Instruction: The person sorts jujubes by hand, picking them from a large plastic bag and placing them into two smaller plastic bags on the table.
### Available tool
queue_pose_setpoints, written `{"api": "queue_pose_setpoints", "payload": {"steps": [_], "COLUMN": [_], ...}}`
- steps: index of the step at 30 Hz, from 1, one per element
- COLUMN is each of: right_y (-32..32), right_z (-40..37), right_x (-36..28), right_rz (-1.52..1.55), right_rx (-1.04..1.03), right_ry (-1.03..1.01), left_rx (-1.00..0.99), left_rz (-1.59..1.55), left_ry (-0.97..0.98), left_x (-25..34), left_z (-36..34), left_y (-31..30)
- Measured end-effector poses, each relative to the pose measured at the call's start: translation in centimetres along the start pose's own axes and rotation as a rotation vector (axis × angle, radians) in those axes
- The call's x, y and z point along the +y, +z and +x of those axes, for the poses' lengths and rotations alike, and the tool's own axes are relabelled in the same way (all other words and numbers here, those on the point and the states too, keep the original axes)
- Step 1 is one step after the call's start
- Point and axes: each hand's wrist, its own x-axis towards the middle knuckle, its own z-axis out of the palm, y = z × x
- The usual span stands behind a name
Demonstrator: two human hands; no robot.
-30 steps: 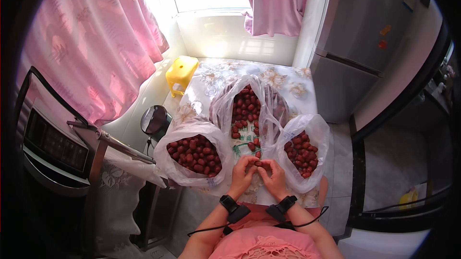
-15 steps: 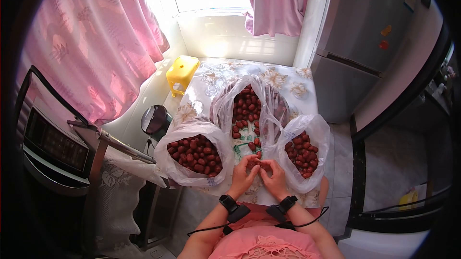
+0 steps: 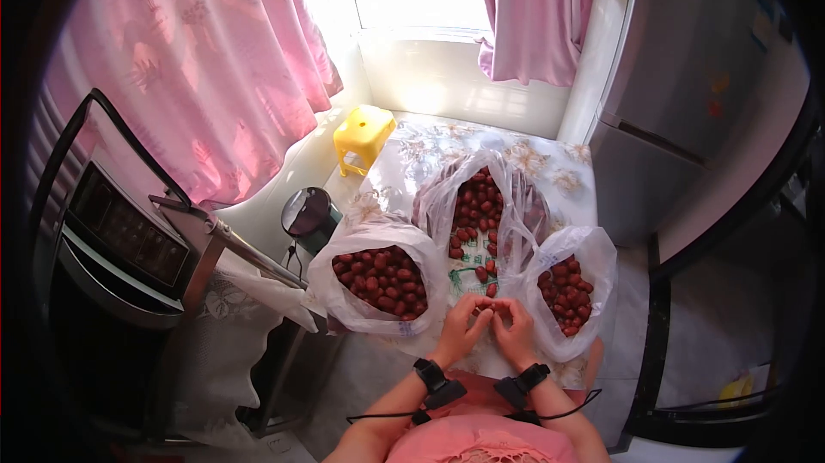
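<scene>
My left hand (image 3: 461, 329) and my right hand (image 3: 516, 331) meet at the near edge of the table, fingertips pinched together. A small red date (image 3: 486, 307) shows between them, mostly covered by the fingers. Just beyond lie a few loose red dates (image 3: 486, 272) on the printed lip of the middle plastic bag (image 3: 436, 192), which is spread wide and holds many more. Left of my hands stands an open white bag (image 3: 436, 265) full of dates (image 3: 382, 281). Another open bag (image 3: 604, 278) with dates (image 3: 567, 295) sits close to my right hand.
A flowered cloth covers the table (image 3: 563, 158). Beyond its far left corner is a yellow stool (image 3: 364, 138). A dark round-topped bin (image 3: 311, 216) and an oven-like appliance (image 3: 129, 231) are on the left. The grey fridge (image 3: 662, 111) rises at the back right.
The whole view has shifted, so the table and bags appear farther right and lower. My hands stay together at the fingertips in front of the middle bag.
</scene>
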Motion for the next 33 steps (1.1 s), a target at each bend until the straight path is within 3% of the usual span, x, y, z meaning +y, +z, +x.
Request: {"api": "queue_pose_setpoints", "payload": {"steps": [4,6,8,10,11,12,14,15,18,20,23,30,33], "right_y": [-0.2,-0.1,-0.3,-0.1,0.0,-0.1,-0.1,-0.1,-0.2,-0.2,-0.2,-0.1,-0.1], "right_z": [-0.3,-0.3,-0.5,-0.4,-0.3,-0.4,-0.5,-0.5,-0.5,-0.6,-0.4,-0.4,-0.3], "right_x": [-0.2,0.0,0.0,0.2,0.2,0.0,-0.1,-0.1,-0.2,-0.1,-0.2,-0.3,-0.5], "right_rz": [-0.024,-0.029,-0.051,-0.055,-0.055,-0.056,-0.050,-0.044,-0.057,-0.056,-0.063,-0.062,-0.067], "right_rx": [-0.008,-0.005,-0.006,-0.005,-0.004,-0.006,-0.004,-0.012,-0.012,-0.009,-0.011,-0.010,-0.001], "right_ry": [0.004,-0.011,-0.022,-0.021,-0.025,-0.022,-0.015,0.000,-0.013,-0.016,-0.023,-0.039,-0.047], "left_rx": [0.063,0.194,0.350,0.479,0.493,0.492,0.446,0.441,0.430,0.377,0.192,0.232,0.363], "left_rz": [0.071,0.269,0.344,0.452,0.437,0.434,0.900,0.807,0.948,0.889,1.020,1.005,0.853], "left_ry": [0.084,0.285,0.216,0.282,0.192,0.208,0.166,0.071,0.109,0.029,0.007,0.035,0.125], "left_x": [5.6,8.2,9.5,10.4,9.7,9.1,7.7,6.6,6.0,4.7,4.0,4.1,6.3], "left_z": [-0.6,0.2,0.3,0.9,0.7,0.8,1.0,0.6,0.2,-0.2,-0.4,-0.3,0.5], "left_y": [-2.9,-5.7,-8.2,-10.5,-11.5,-12.5,-13.9,-14.3,-14.2,-14.3,-14.0,-13.6,-11.6]}}
